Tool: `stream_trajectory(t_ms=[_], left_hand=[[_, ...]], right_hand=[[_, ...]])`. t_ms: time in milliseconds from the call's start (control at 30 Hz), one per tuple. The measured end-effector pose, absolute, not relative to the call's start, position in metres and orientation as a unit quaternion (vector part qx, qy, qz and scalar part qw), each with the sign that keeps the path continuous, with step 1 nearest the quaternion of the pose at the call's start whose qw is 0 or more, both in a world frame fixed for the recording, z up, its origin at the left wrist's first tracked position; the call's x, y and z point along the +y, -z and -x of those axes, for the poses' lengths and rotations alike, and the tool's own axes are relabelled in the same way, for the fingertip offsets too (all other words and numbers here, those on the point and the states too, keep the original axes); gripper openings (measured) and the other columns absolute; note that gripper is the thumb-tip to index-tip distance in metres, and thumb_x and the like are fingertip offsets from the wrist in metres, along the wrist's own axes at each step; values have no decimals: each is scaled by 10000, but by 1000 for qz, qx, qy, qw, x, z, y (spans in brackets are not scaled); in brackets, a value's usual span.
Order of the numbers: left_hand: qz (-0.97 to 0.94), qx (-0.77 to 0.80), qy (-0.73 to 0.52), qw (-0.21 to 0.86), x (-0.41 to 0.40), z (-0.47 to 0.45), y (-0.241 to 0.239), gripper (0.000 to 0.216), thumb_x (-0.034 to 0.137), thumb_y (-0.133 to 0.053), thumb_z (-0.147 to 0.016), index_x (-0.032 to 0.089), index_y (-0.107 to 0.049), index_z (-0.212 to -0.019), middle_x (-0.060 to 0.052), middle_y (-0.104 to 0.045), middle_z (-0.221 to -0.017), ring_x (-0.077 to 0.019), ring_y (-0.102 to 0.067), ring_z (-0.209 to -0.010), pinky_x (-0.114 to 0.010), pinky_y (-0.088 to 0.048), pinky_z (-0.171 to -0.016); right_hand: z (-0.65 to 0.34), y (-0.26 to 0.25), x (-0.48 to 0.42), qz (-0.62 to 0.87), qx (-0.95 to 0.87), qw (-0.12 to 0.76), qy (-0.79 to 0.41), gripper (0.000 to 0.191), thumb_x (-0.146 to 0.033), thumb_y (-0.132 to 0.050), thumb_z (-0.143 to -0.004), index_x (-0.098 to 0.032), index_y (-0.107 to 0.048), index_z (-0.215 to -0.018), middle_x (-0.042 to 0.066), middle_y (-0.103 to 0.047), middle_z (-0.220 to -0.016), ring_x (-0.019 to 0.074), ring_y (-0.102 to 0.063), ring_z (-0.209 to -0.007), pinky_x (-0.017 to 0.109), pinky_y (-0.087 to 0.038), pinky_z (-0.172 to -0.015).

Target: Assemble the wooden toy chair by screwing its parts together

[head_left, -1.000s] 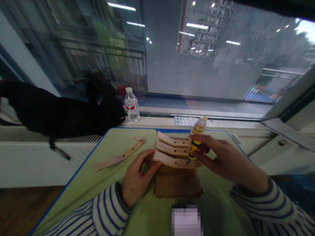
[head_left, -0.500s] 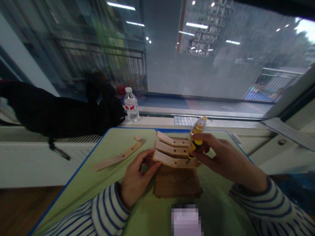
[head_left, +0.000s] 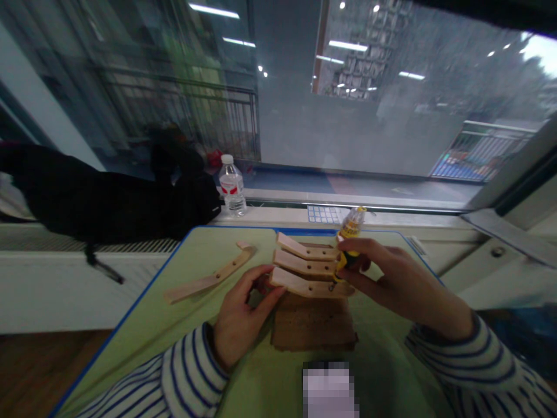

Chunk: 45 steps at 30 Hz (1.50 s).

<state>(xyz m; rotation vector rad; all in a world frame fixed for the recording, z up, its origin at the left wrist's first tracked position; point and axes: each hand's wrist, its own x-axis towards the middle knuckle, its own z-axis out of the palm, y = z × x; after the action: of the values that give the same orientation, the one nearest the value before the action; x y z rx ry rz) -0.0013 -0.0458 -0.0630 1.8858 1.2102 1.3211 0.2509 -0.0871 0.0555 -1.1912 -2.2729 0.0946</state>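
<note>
Three bent wooden strips with drilled holes lie side by side across a brown board [head_left: 314, 325]. My left hand [head_left: 243, 310] pinches the left end of the nearest wooden strip [head_left: 296, 283] between thumb and fingers. In my right hand [head_left: 387, 273] is a short yellow-and-black screwdriver [head_left: 347, 262], its handle partly hidden by the fingers. The tip points down at the right hole of that nearest strip. Beyond it lie the middle wooden strip [head_left: 296, 262] and the far wooden strip [head_left: 296, 246]. A clear bottle with a yellow cap [head_left: 353, 222] stands just behind the right hand.
A loose bent wooden strip [head_left: 224, 274] lies left on the green table [head_left: 183, 342]. A blurred-out phone-like object [head_left: 328, 389] is at the near edge. On the sill are a water bottle [head_left: 232, 187], a black bag [head_left: 113, 203] and a gridded sheet [head_left: 325, 213].
My right hand and the screwdriver have shifted very slightly, with the tip still at the same hole. The left hand and the strips stay put.
</note>
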Motion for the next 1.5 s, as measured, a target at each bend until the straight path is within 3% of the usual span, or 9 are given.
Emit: stream_trajectory(t_ms=[200, 833, 1500], left_hand=[[-696, 451, -493, 263, -46, 2, 64, 355, 363, -655, -794, 175, -579, -1086, -53, -670, -953, -183, -638, -840, -325, -521, -773], [-699, 448, -498, 250, -46, 1, 62, 342, 342, -664, -788, 180, -585, -1078, -42, -675, -936, -167, -631, -806, -303, -530, -750], [-693, 446, -506, 254, -46, 0, 61, 336, 332, -655, -786, 182, -591, -1079, -45, -672, -948, -171, -633, -811, -319, -529, -752]], right_hand=[[-252, -58, -89, 455, -848, 270, -35, 374, -158, -534, -872, -272, -462, -1221, -11, -678, -896, 112, -628, -717, 230, -473, -666], [-254, -57, -88, 476, -833, 279, -24, 300, -286, -563, -893, -247, -492, -1182, -23, -645, -745, 130, -638, -649, 247, -474, -604], [-254, -50, -84, 478, -829, 288, -7, 329, -336, -560, -890, -218, -462, -1181, 56, -694, -912, 162, -675, -684, 285, -511, -604]])
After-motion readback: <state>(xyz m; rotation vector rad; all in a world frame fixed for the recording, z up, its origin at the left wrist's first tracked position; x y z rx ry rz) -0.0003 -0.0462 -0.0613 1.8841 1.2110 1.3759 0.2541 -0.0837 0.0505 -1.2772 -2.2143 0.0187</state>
